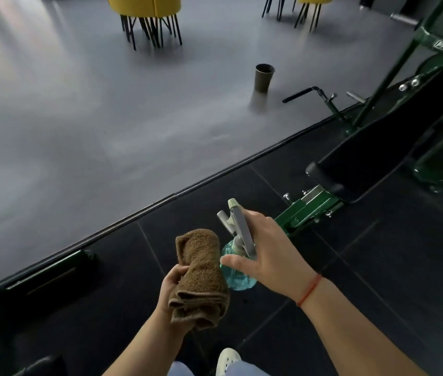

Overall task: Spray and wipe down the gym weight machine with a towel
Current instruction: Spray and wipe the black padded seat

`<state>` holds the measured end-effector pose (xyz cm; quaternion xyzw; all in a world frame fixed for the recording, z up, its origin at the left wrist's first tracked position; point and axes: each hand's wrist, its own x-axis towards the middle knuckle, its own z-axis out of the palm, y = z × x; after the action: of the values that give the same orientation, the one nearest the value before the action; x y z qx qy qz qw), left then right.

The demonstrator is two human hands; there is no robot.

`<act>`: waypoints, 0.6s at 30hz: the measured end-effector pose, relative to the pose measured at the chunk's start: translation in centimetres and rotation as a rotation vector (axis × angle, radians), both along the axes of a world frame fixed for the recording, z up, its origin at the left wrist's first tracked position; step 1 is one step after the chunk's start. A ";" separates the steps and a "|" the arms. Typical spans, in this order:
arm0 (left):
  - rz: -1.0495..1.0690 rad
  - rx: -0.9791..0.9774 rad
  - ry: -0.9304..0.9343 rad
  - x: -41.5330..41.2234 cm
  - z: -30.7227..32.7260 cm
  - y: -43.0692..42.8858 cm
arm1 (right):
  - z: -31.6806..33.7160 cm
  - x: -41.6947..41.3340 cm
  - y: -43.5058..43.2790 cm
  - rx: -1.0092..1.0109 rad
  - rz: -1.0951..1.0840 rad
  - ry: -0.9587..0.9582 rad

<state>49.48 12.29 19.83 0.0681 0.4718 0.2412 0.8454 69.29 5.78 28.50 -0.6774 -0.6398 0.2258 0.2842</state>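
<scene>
My left hand grips a folded brown towel low in the middle of the view. Right beside it, my right hand holds a spray bottle with clear blue-green liquid and a grey trigger head pointing up and away. The towel touches the bottle's side. The weight machine, a dark green steel frame with a long black pad, stretches from just beyond the bottle toward the upper right. Neither hand touches the machine.
Black rubber floor tiles lie under me, edged by a metal strip against the grey floor. A dark cup stands on the grey floor. Yellow chairs with thin black legs stand at the back. Another green frame part lies at left.
</scene>
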 end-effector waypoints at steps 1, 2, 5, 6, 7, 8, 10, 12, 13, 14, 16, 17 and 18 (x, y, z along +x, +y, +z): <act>-0.035 0.008 -0.013 1.2 0.5 -0.1 | -0.1 0.7 -0.7 0.026 -0.061 0.088; -0.096 0.019 -0.032 3.4 0.6 0.0 | -0.3 2.0 -1.6 0.050 -0.144 0.211; -0.213 0.050 0.030 7.8 1.7 0.3 | -1.3 3.5 -2.9 0.143 -0.406 0.478; -0.230 0.064 0.063 9.5 1.8 0.4 | -1.7 4.3 -3.1 0.191 -0.503 0.498; -0.249 0.057 0.088 10.7 2.0 0.4 | -1.8 4.8 -3.2 0.231 -0.579 0.489; -0.291 0.058 0.106 12.5 1.7 0.6 | -1.9 5.9 -3.3 0.255 -0.654 0.484; -0.344 0.064 0.079 14.2 1.6 0.8 | -1.6 7.2 -3.3 0.264 -0.726 0.498; -0.422 0.060 0.024 16.7 2.5 1.4 | -1.6 9.2 -3.0 0.234 -0.822 0.549; -0.460 0.077 0.015 17.6 2.5 1.9 | -1.7 10.1 -2.6 0.216 -0.868 0.594; -0.487 0.096 0.010 18.6 2.4 2.6 | -1.7 10.9 -2.1 0.198 -0.921 0.653; -0.594 0.103 -0.002 21.0 2.3 4.4 | -1.6 12.9 -1.1 0.204 -1.013 0.733; -0.625 0.104 -0.007 21.6 2.1 5.1 | -1.7 13.5 -0.8 0.214 -1.031 0.751; -0.660 0.105 -0.009 22.7 2.0 5.9 | -1.7 14.3 -0.5 0.241 -1.052 0.765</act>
<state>72.14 18.16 21.85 0.2594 0.4073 -0.0214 0.8754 83.59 5.33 26.81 -0.7350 -0.0980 0.2084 0.6378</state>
